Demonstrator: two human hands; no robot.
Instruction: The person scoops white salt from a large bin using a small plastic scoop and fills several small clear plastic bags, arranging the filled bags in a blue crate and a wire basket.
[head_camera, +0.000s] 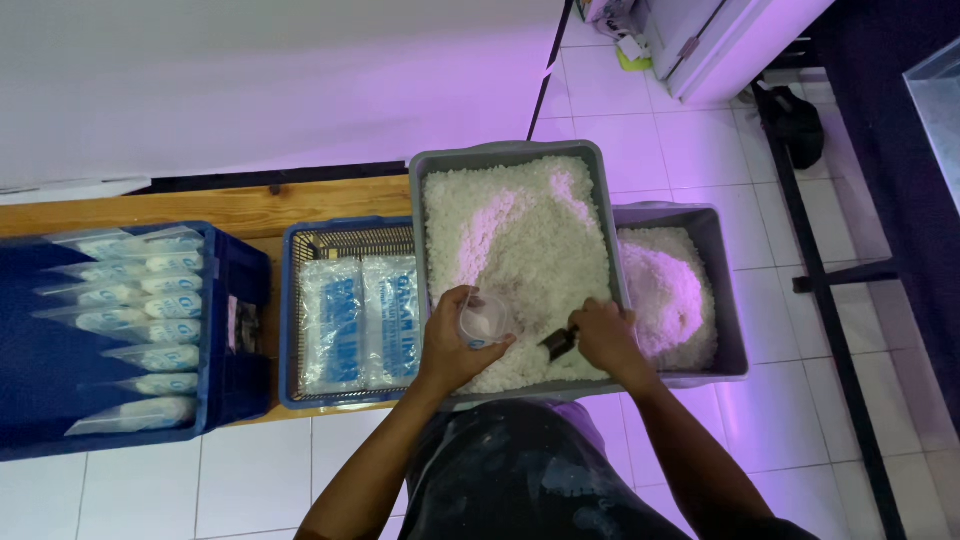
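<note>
One head-worn camera looks steeply down from above. The grey plastic tub of white grains (515, 240) sits near, centre; the tiled floor (700, 150) stretches far right.

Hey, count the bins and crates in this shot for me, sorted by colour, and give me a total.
Grey bins of white granules: 2, a big one under both hands and a lower one beside it.
Blue crates: 2, one with upright filled bags, one with flat bags.
Total: 4
</note>
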